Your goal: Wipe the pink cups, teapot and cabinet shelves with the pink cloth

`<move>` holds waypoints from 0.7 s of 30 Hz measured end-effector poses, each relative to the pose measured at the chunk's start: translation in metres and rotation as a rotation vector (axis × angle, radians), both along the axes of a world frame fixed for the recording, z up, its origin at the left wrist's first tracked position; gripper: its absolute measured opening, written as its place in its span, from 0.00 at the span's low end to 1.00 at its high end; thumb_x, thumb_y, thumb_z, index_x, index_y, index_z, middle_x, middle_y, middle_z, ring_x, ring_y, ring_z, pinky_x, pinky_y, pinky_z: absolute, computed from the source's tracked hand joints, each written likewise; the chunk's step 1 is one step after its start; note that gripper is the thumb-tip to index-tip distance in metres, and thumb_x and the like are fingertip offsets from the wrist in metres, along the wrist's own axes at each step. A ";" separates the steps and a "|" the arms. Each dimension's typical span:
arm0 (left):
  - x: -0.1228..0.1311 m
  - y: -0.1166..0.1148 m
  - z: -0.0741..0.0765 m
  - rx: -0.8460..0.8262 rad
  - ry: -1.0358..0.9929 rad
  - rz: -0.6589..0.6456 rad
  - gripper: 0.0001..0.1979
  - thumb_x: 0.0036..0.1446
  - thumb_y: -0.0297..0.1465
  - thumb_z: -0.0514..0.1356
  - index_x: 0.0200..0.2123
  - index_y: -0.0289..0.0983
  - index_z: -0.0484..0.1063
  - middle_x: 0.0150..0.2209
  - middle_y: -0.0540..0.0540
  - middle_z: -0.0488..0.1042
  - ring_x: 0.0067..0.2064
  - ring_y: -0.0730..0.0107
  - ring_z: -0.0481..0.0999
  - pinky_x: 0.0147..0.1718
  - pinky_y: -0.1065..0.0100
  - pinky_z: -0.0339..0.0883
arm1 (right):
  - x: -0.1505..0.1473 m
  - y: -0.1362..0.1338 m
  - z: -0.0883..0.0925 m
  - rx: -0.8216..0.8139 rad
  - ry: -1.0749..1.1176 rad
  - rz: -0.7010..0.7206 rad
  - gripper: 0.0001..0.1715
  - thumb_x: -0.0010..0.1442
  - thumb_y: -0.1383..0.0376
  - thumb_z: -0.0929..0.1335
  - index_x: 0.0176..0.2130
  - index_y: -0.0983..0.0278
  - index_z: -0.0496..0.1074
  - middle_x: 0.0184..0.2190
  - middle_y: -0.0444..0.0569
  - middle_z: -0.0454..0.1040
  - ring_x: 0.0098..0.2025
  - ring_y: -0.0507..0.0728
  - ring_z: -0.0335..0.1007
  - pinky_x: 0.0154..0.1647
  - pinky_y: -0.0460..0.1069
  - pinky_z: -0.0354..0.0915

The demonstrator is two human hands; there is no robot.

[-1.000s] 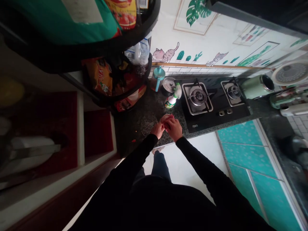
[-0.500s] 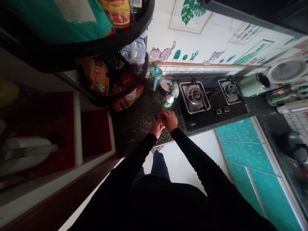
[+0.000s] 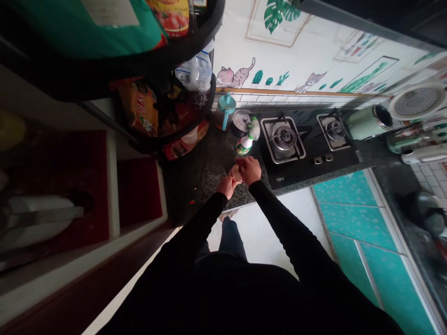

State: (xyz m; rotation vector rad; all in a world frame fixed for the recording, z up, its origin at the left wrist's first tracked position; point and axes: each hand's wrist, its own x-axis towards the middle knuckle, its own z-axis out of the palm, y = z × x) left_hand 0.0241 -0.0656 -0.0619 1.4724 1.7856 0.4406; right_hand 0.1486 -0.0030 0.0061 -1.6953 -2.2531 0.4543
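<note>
Both of my hands meet over the dark speckled countertop (image 3: 206, 174), just left of the gas stove (image 3: 300, 144). My left hand (image 3: 226, 186) is closed around the lower side of a small pale round thing (image 3: 236, 172), too small to name. My right hand (image 3: 250, 169) is curled over its top, fingers closed. A green and white spray bottle (image 3: 247, 141) stands just beyond my hands.
A black tiered rack (image 3: 167, 93) holding snack packets and bottles stands at the left of the counter. A blue cup (image 3: 225, 109) and a metal lid (image 3: 241, 122) sit by the wall. A green kettle (image 3: 368, 122) lies right of the stove. Small red scraps (image 3: 192, 203) lie on the counter.
My hands have stayed together at the same spot, and my right hand has shifted slightly up over the small round thing.
</note>
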 end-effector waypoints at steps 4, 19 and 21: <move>-0.002 -0.002 0.001 0.003 0.032 -0.047 0.17 0.70 0.39 0.59 0.53 0.35 0.76 0.47 0.37 0.82 0.49 0.58 0.81 0.45 0.65 0.69 | 0.004 -0.032 -0.001 -0.009 -0.003 0.022 0.16 0.68 0.66 0.66 0.53 0.58 0.78 0.54 0.51 0.76 0.52 0.62 0.65 0.56 0.55 0.62; -0.007 0.001 0.006 0.001 -0.017 -0.083 0.15 0.69 0.33 0.58 0.55 0.36 0.75 0.48 0.37 0.81 0.51 0.58 0.80 0.47 0.65 0.69 | 0.002 -0.036 0.007 -0.013 0.000 0.183 0.14 0.71 0.61 0.66 0.49 0.59 0.80 0.51 0.53 0.77 0.51 0.63 0.67 0.55 0.55 0.62; -0.007 0.001 0.004 0.005 -0.023 -0.084 0.16 0.70 0.34 0.58 0.57 0.36 0.74 0.48 0.37 0.81 0.50 0.58 0.80 0.47 0.65 0.69 | -0.001 -0.030 0.009 -0.012 -0.021 0.215 0.15 0.72 0.61 0.65 0.49 0.59 0.80 0.51 0.53 0.77 0.51 0.62 0.66 0.56 0.55 0.62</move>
